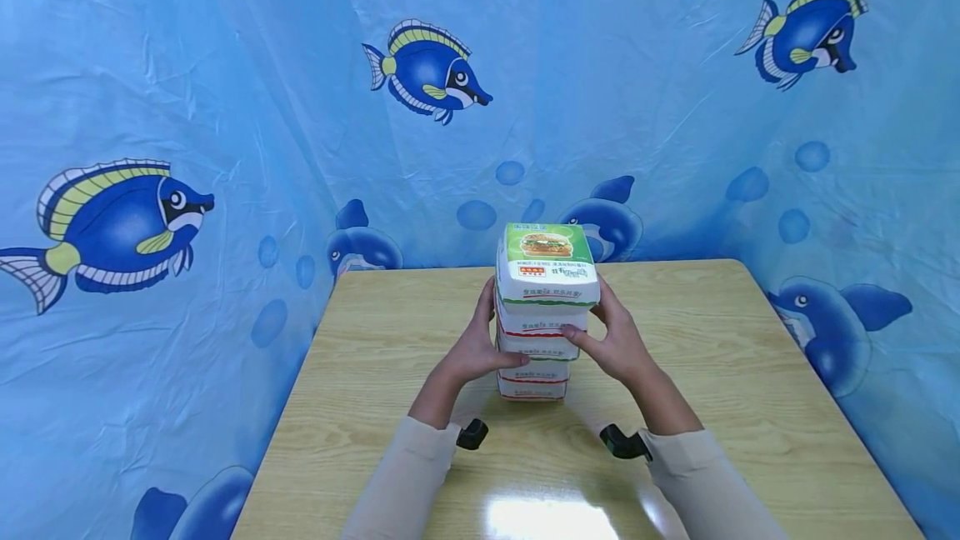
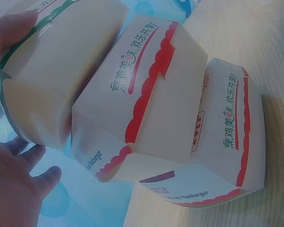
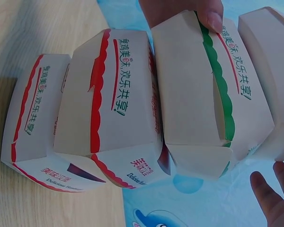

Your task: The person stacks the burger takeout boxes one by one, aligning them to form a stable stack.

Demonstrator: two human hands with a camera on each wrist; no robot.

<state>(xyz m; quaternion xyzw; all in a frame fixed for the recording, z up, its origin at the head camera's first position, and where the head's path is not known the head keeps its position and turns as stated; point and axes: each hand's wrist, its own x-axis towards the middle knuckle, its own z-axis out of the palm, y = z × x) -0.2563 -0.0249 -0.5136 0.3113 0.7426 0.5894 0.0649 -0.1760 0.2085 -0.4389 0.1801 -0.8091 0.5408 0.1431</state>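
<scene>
A column of several white paper burger boxes stands on the table. The top box (image 1: 547,265) has a green lid with a burger picture. Below it, boxes alternate between red and green scalloped trim. My left hand (image 1: 480,344) grips the stack from the left, its thumb across the front of a middle green-trimmed box (image 2: 52,61). From the right, my right hand (image 1: 611,336) holds the stack higher up, thumb on the front of the red-trimmed box (image 1: 536,323) under the top one. The fingers behind are partly hidden. The lowest box (image 3: 35,109) rests on the wood.
The wooden table (image 1: 390,332) runs out on both sides of the stack, with glare at its near edge. A blue curtain (image 1: 247,65) printed with fish and dolphins hangs behind and beside it. Black wrist mounts (image 1: 624,442) sit at the sleeves.
</scene>
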